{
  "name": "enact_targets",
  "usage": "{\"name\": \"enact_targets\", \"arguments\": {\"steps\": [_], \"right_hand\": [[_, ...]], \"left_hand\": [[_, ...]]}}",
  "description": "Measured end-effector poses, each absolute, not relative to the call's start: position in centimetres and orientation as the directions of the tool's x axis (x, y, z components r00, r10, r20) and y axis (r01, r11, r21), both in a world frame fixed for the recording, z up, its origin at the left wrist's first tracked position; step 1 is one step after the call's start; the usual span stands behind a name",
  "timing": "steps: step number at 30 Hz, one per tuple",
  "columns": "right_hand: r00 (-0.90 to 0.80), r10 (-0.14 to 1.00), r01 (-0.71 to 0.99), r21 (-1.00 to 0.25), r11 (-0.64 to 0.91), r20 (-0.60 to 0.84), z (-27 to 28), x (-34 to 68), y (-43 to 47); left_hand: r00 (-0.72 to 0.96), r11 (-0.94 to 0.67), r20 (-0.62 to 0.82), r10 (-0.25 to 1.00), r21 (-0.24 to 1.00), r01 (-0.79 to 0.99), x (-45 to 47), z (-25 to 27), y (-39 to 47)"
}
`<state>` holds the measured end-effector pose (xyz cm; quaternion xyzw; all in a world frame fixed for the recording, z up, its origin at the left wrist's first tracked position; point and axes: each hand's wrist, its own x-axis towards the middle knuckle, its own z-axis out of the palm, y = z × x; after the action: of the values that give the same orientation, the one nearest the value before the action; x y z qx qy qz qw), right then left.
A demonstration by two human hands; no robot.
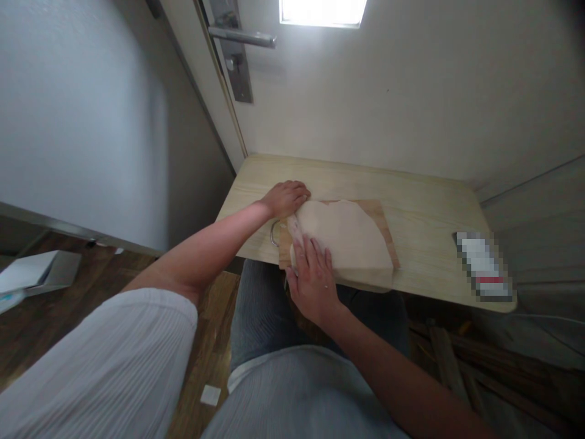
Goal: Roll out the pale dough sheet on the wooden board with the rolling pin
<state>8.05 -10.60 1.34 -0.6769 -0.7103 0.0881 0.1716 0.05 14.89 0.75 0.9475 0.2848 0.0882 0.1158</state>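
Note:
A broad, flat sheet of pale dough (pixel 350 238) covers most of a wooden cutting board (pixel 388 235), its near edge drooping past the board and table edge. Along its left side runs a narrow whitish ridge (pixel 296 228), which looks like a folded or rolled edge; whether anything is inside it is hidden. My left hand (pixel 287 198) is at the ridge's far end, fingers bent together over the dough's far left corner. Nearer to me, my right hand (pixel 313 277) lies on the near left part of the dough, fingers stretched out and thumb apart.
The board rests on a light wooden table (pixel 429 201), its metal ring handle (pixel 274 233) at the left. A blurred-out phone-like object (pixel 483 266) lies at the table's right end. Behind stands a door with a lever handle (pixel 244 38). My legs (pixel 260 311) are under the table.

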Motion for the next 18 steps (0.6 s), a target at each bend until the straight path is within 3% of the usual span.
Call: {"name": "enact_targets", "arguments": {"steps": [8, 18], "right_hand": [[-0.035, 0.986, 0.919, -0.383, 0.097, 0.165, 1.0, 6.9, -10.7], [-0.026, 0.987, 0.925, -0.370, 0.083, 0.156, 0.6, 5.4, -10.9]], "left_hand": [[0.798, -0.793, 0.119, 0.591, 0.267, 0.548, -2.0, -0.2, 14.9], [0.698, -0.713, 0.207, 0.686, 0.381, 0.588, -4.2, -0.4, 13.4]]}}
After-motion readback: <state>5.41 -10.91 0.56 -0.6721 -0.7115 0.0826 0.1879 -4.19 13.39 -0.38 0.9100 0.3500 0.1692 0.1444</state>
